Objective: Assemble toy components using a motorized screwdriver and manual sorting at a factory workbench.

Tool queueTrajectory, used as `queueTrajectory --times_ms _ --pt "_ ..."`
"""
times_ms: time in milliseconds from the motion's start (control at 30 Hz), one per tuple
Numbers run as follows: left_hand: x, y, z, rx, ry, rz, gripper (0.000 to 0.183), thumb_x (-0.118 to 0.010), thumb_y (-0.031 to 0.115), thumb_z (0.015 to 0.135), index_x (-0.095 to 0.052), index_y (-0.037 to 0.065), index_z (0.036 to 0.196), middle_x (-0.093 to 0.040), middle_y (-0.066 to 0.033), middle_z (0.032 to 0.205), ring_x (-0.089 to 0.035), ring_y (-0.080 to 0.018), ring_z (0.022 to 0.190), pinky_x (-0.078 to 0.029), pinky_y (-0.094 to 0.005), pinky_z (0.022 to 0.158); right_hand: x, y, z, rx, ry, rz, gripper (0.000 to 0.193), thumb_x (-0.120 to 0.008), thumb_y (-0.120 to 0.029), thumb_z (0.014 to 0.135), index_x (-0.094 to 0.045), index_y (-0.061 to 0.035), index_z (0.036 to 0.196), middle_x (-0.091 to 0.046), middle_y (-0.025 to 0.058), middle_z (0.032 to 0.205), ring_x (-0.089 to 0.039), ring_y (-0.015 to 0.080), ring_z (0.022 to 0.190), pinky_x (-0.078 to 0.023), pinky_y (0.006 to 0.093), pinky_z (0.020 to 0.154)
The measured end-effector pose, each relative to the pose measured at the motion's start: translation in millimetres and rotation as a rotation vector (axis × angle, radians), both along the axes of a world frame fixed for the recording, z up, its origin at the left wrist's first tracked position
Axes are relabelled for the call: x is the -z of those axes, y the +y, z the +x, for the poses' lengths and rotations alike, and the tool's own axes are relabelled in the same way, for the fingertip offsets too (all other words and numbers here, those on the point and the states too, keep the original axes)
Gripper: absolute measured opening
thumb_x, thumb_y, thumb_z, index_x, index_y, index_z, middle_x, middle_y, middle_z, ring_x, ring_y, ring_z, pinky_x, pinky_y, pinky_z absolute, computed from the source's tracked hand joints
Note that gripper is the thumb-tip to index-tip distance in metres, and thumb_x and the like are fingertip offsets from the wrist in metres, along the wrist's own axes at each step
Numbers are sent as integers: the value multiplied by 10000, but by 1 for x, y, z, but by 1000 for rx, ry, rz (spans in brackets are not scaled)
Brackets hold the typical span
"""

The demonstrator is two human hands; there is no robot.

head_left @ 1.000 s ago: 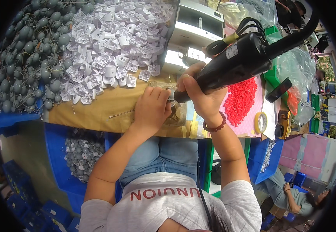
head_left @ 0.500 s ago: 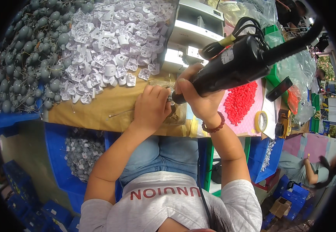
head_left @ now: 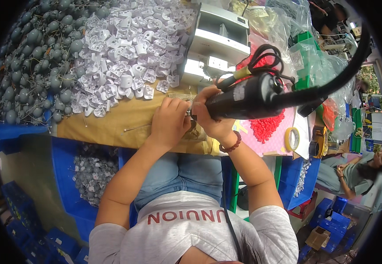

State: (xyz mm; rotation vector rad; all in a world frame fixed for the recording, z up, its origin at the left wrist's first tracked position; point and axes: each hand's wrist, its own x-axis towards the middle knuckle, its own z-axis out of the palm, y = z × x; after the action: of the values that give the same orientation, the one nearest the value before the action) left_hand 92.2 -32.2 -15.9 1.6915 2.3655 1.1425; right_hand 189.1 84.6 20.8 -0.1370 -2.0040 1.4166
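My right hand (head_left: 213, 119) is wrapped round a black electric screwdriver (head_left: 243, 100), which lies nearly level with its tip end toward the left. My left hand (head_left: 169, 121) is closed just left of that tip, its fingers curled over a part I cannot make out. Both hands are over a small clear block or fixture (head_left: 195, 133) at the front edge of the bench. A thin wire with a pale end (head_left: 131, 128) sticks out to the left of my left hand.
White plastic housings (head_left: 129, 53) are heaped behind my left hand, with grey bulb-shaped parts on wires (head_left: 32, 53) farther left. A white machine (head_left: 219, 31) stands at the back. Red small parts (head_left: 268, 127) and a tape roll (head_left: 292, 139) lie at right; blue bins (head_left: 63, 176) sit below.
The screwdriver has come down from a steep tilt to nearly level, and my right hand has shifted slightly left with it. My left hand has barely moved.
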Motion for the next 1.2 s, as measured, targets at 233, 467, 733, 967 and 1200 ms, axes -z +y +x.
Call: queueTrajectory --times_ms 233,467,733,967,1200 --pt "2 1 0 13 -27 29 288 -667 60 693 -546 83 954 -557 -82 915 -543 -326 906 -480 -435 728 -4 -6 0 10 52 -112 254 -600 95 857 -521 48 1095 -602 53 853 -597 114 726 -485 241 657" --pt "7 2 -3 80 1 91 318 -716 95 698 -540 58 961 -546 -111 911 -524 -342 885 -468 -442 744 -31 -12 -6 108 107 85 151 -686 57 802 -613 -3 919 -618 29 785 -591 99 685 -472 256 610" --pt "-9 1 6 22 -82 -17 344 -714 72 748 -589 26 1065 -580 -141 1107 -522 -355 1067 -431 -443 923 -35 1 1 225 27 -404 184 -708 24 818 -601 3 966 -618 6 775 -601 99 668 -499 259 612" --pt "-14 -7 6 6 -78 7 385 -729 71 772 -601 18 1131 -601 -137 1169 -517 -358 1135 -437 -426 972 -13 83 30 629 138 -529 486 -631 -96 950 -399 29 1358 -589 99 1136 -578 145 1000 -474 293 862" --pt "-7 -12 8 9 -128 54 367 -741 49 783 -616 39 1128 -661 -136 1096 -581 -350 1101 -482 -430 924 8 11 17 313 -274 -50 232 -692 -38 867 -670 -8 1096 -629 132 1088 -642 220 919 -550 296 733"
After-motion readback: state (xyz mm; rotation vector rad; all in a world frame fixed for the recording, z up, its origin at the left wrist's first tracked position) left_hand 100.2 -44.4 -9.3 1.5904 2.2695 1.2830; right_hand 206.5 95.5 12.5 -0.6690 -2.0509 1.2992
